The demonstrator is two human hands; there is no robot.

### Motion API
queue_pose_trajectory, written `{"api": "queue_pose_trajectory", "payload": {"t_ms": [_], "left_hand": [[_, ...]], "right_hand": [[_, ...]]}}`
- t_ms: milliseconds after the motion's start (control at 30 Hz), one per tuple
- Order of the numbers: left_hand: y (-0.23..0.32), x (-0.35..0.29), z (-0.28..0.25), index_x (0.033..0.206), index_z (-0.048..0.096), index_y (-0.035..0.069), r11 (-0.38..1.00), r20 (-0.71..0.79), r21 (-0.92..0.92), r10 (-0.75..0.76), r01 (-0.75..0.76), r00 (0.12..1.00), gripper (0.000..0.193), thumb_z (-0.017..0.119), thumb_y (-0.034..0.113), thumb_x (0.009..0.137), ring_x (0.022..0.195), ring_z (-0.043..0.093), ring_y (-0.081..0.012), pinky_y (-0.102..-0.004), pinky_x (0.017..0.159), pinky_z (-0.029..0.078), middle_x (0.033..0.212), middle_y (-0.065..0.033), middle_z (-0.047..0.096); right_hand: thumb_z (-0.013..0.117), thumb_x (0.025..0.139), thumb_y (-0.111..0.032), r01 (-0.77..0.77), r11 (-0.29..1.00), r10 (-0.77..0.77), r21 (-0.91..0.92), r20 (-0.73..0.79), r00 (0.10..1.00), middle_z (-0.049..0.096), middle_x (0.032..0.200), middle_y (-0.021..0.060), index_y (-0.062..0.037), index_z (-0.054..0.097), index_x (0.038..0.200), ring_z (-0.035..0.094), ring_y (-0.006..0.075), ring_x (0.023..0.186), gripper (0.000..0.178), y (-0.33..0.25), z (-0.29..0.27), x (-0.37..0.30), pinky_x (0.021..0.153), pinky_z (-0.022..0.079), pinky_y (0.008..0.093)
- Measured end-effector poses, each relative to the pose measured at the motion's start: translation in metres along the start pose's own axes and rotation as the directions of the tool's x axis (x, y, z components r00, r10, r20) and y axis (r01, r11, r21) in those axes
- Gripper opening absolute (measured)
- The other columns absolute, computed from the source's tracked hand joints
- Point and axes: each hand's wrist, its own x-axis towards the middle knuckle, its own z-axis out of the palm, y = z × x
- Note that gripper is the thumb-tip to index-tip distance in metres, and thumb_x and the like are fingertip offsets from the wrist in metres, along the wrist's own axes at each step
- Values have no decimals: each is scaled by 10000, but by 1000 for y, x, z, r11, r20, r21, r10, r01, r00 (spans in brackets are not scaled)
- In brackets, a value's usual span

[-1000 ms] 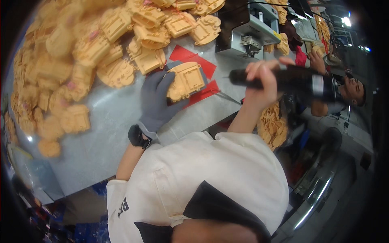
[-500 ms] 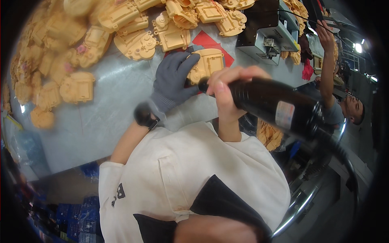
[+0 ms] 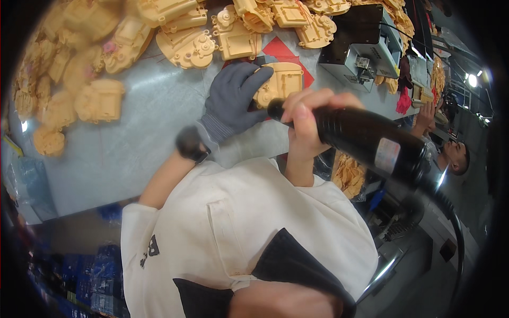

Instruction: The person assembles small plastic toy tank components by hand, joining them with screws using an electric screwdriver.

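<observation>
My left hand point(image 3: 236, 95), in a grey glove, is closed round a yellow plastic housing point(image 3: 288, 79) above a red sheet point(image 3: 281, 49) on the grey metal table. Bare-skinned, my right hand point(image 3: 310, 119) grips the front end of a black corded electric screwdriver point(image 3: 366, 139). The tool slants down to the left, its dark nose against or just over the housing's near edge; the bit and its contact point are hidden from view.
Many similar yellow housings point(image 3: 238, 40) lie heaped along the far side and left of the table point(image 3: 154, 114). A grey metal device point(image 3: 366, 55) stands at the far right. The screwdriver's cable point(image 3: 457, 228) hangs down on the right. Beyond, a co-worker point(image 3: 445, 153) is at work.
The view has shifted slightly, moving the table things a little. My hands keep their hold on the housing and the screwdriver. The co-worker's raised arm has come down.
</observation>
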Motion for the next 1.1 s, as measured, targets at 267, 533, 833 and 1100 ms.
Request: {"api": "queue_pose_trajectory", "payload": {"t_ms": [267,533,833,1100], "left_hand": [[3,1,-4,1198,482,48,1000,16,-6,0,0,1000,652,740,311,661,977,507,-326,-420,854,402,1079,-140,517],[11,3,1,1227,446,3,1000,52,29,6,-8,999,626,690,319,746,1008,533,-354,-425,870,427,1123,-196,533],[11,4,-3,1241,441,5,996,64,32,-87,85,994,677,724,301,702,1016,540,-347,-421,867,433,1141,-194,536],[12,6,-3,1271,422,-12,995,13,30,-96,95,995,761,737,324,666,962,526,-308,-398,852,401,1094,-150,553]], "right_hand": [[516,721,3,-43,990,80,137,-275,958,477,613,77,-58,308,1208,478,186,451,533,-12,-23,5,516,460,346],[592,692,69,274,915,-401,-297,-580,709,547,587,115,55,402,1047,538,168,493,403,9,-142,100,555,469,284],[544,680,75,33,999,-15,27,-499,866,496,561,89,31,379,1062,500,182,460,418,-6,-106,63,526,458,308],[494,722,-11,29,998,-20,53,-166,986,457,587,93,15,302,1191,464,194,462,508,-13,-17,43,524,454,362]]}}
